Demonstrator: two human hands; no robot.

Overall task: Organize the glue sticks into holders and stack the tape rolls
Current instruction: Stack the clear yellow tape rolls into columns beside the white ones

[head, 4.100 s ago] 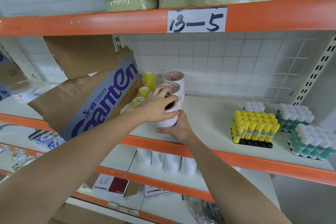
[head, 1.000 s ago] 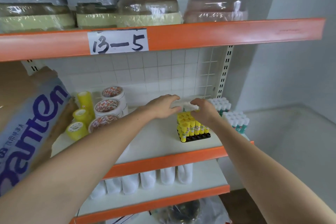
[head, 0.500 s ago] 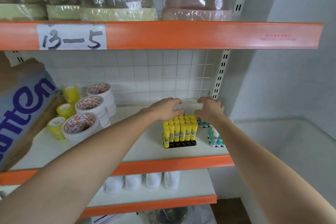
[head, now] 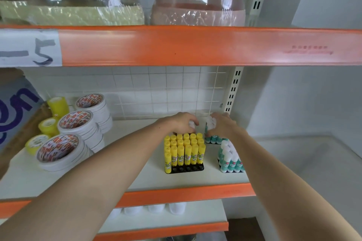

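Fingers (head: 191,123) of the left hand (head: 181,123) curl down over white-capped glue sticks (head: 191,124) at the back of the shelf (head: 137,180), just behind the yellow glue sticks (head: 184,149); the white caps show between the fingertips, so the hand grips them, though how many it holds cannot be told. Across a small gap, the right hand (head: 222,126) has its fingers bent around another cluster of white-capped, teal-bodied glue sticks (head: 210,123), with the caps poking out past the knuckles. Below that hand more teal sticks stand in a row against the shelf's back right corner. The yellow sticks stand upright and closely packed in a black holder (head: 188,168) in the middle of the shelf, with yellow caps, yellow bodies and small printed labels; one stick at the front left corner stands lower than its neighbours, beside the holder's edge. To their right, near the shelf's front edge, a second group of teal glue sticks (head: 230,159) with white caps leans slightly in its own dark base. On the left, three stacks of white tape rolls (head: 78,133) with red-patterned cores sit one behind another, and small yellow tape rolls (head: 49,123) stand beside them against a cardboard box (head: 15,107).
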